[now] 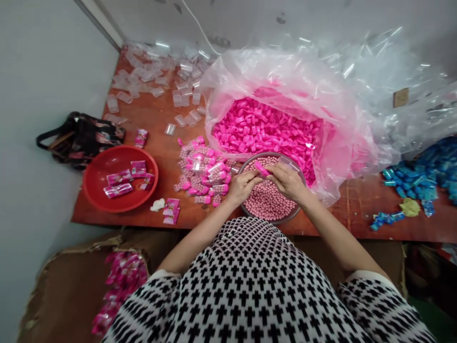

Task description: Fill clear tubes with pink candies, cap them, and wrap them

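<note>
Both my hands meet over a round metal bowl (246, 212) full of small pink balls. My left hand (243, 185) is closed, pinching a pink cap (262, 168). My right hand (287, 181) is closed round a small clear tube (285, 163) held against that cap. Just left of the bowl lies a pile of filled tubes with pink caps (203, 171). Behind the bowl a big clear plastic bag (285, 76) holds a heap of loose pink caps (264, 128).
A red bowl (94, 183) with pink packets sits at the left on the wooden table (157, 143). Empty clear tubes (157, 81) are scattered at the back left. Blue caps (417, 178) lie at the right. A black bag (80, 138) leans by the wall. A cardboard box (71, 281) with pink packets stands below left.
</note>
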